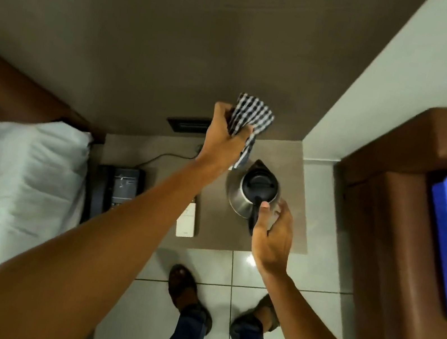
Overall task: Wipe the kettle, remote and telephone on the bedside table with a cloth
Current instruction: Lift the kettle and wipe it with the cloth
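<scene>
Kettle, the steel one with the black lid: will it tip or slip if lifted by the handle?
The steel kettle with black lid flares wide at its base, so it probably stands steady under a wipe. Its polished wall looks slippery; the black handle by the right hand seems the safer hold. Its weight depends on water inside, which the closed lid hides.

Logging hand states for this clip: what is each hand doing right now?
Left hand: closed, holding the checked cloth above the table.
Right hand: open, at the kettle handle, not yet closed around it.
</scene>
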{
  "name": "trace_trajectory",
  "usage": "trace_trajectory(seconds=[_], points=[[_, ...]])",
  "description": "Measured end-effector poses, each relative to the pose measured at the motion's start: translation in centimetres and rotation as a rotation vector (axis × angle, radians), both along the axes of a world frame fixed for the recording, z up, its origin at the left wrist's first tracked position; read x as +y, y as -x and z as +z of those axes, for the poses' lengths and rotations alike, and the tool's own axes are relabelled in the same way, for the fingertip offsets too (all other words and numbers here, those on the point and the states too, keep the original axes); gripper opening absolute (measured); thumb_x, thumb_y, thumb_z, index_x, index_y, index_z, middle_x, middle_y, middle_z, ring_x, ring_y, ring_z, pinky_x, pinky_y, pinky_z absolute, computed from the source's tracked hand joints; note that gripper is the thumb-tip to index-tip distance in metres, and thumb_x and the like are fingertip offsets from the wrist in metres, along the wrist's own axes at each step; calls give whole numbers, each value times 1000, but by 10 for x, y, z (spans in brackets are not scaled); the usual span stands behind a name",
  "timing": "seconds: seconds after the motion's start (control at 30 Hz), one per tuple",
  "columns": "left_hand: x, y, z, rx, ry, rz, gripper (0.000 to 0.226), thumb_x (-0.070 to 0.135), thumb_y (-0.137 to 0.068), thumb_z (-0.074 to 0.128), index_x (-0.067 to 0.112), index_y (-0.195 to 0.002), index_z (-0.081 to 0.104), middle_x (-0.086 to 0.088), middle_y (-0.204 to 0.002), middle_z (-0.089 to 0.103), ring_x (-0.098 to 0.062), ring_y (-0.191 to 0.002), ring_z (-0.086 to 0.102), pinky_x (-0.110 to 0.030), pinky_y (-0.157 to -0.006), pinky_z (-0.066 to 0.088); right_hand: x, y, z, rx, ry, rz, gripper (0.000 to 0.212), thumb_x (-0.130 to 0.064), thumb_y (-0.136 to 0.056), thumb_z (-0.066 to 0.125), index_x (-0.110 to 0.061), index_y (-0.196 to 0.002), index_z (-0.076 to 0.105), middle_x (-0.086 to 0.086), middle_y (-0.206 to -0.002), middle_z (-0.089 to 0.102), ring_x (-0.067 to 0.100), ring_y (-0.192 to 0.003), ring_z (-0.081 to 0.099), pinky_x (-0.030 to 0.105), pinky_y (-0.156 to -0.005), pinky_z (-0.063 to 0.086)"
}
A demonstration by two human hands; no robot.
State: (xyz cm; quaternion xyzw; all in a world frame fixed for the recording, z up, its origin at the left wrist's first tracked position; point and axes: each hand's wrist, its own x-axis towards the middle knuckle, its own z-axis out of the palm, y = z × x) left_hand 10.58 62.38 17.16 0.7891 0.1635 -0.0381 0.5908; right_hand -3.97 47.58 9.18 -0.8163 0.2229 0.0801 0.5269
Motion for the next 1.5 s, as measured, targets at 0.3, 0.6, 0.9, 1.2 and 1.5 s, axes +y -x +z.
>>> trace_trajectory(seconds=[0.3, 0.6, 0.9, 1.2, 1.5], points=[[74, 74, -64, 258, 117, 239, 39, 16, -101, 66, 18, -134, 45, -4, -132, 63, -16, -109, 67, -27, -84, 60, 44, -8, -47, 161, -31, -319, 38, -47, -109, 53, -10, -107, 55, 2, -91, 62, 32, -92, 65, 25, -64, 46], [81, 111, -113, 505, 250, 512, 51, 14, -94, 75, 19, -143, 62, -8, -134, 71, -26, -118, 69, -46, -103, 60, 47, -2, -55, 206, -457, -560, 48, -62, -103, 53, -23, -82, 71, 1, -73, 64, 14, -68, 62, 28, -64, 52], [3, 137, -94, -201, -455, -304, 48, 30, -99, 51, 33, -147, 51, -2, -139, 46, -21, -125, 54, -27, -94, 57, 20, -15, -34, 241, -656, -733, 47, -66, -94, 53, -22, -95, 73, -4, -60, 60, 10, -57, 58, 24, -59, 50], [-14, 104, -82, -99, -478, 135, 39, 20, -102, 51, 27, -139, 61, -11, -136, 46, -24, -121, 47, -31, -100, 46, -3, -44, -11, 174, -726, -568, 39, -56, -95, 52, -20, -85, 63, -2, -58, 41, 13, -51, 40, 28, -51, 39], [-17, 89, -36, -37, -319, 109, 37, 10, -101, 50, 25, -130, 68, -2, -134, 50, -17, -125, 41, -49, -109, 43, -27, -17, 4, 64, -830, -375, 44, -47, -104, 43, -17, -74, 57, -2, -48, 40, 14, -41, 37, 29, -47, 35]])
